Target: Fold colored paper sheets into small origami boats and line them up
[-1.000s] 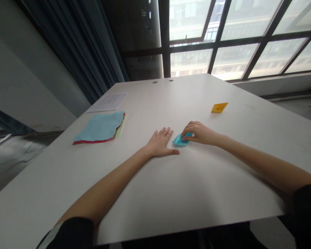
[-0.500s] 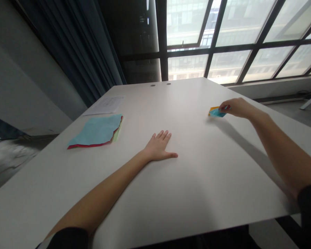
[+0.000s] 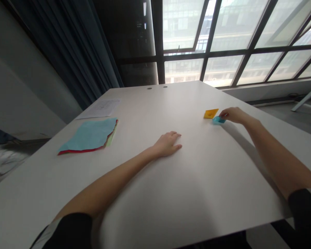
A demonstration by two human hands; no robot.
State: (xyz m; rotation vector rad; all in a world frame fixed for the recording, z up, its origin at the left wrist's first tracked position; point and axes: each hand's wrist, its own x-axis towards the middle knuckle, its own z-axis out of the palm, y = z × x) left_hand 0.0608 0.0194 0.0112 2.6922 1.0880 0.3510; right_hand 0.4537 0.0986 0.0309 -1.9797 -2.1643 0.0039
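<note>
Currently, right fingers [image 3: 224,113] pinch blue folded paper [image 3: 218,120]; left fingers [image 3: 176,135] rest unclenched on table [image 3: 155,107].

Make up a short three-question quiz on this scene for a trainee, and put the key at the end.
1. True or false: the right hand has its fingertips on the small, folded, bright-blue paper piece.
2. What colour tops the flat stack of coloured sheets?
a) red
b) light blue
c) orange
3. Fill the gap: the small, folded, orange paper piece lies on the white table, farther to the person's ____ than the bare left hand.

Key: 1 true; 2 b; 3 right.
</note>
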